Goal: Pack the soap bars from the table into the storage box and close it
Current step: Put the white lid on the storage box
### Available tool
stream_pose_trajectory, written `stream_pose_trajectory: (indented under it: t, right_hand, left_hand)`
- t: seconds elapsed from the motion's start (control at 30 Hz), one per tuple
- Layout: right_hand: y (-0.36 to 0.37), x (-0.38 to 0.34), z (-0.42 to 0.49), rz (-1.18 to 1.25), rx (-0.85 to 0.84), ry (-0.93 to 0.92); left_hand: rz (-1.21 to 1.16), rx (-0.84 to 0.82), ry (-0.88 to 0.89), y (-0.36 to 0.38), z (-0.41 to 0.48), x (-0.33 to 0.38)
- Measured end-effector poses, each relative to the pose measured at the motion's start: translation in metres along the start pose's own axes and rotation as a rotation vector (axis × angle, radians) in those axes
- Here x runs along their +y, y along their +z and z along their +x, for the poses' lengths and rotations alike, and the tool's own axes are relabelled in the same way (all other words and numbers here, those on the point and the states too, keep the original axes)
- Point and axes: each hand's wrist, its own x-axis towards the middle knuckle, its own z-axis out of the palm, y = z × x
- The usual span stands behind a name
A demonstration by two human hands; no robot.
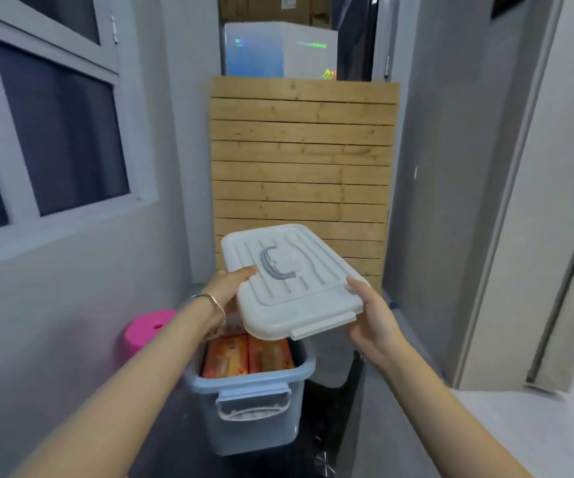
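Narrow corridor: left hand (pixel 232 282), right hand (pixel 375 322) grip lid (pixel 299 291), long axis pointing away, above box (pixel 258 419).

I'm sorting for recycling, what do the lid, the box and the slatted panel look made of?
The lid looks like matte white plastic: moulded ribs and clip tabs. The box seems pale blue plastic, with a moulded handle. The slatted panel is probably bare wood: knots and grain show.
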Motion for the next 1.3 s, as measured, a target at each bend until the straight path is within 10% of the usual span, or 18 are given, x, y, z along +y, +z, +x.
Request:
stream_pose_trajectory:
  t: [0.23,0.73,1.07,1.3]
  right_hand:
    - [0.024,0.082,-0.02,-0.529,0.083,-0.006]
    - [0.02,0.103,-0.031,-0.443,0.186,0.131]
    - [-0.031,0.096,-0.003,-0.164,0.626,0.085]
    - [-0.039,0.065,0.008,0.132,0.659,0.165]
  left_hand:
    - [0.222,0.066,-0.187,-0.065,0.005,-0.045]
    - [-0.232,0.039,-0.317,-0.073,0.008,-0.076]
    - [-0.382,0.706,-0.147,0.05,-0.019,-0.094]
    - [-0.343,0.758,-0.123,0.12,-0.022,-0.106]
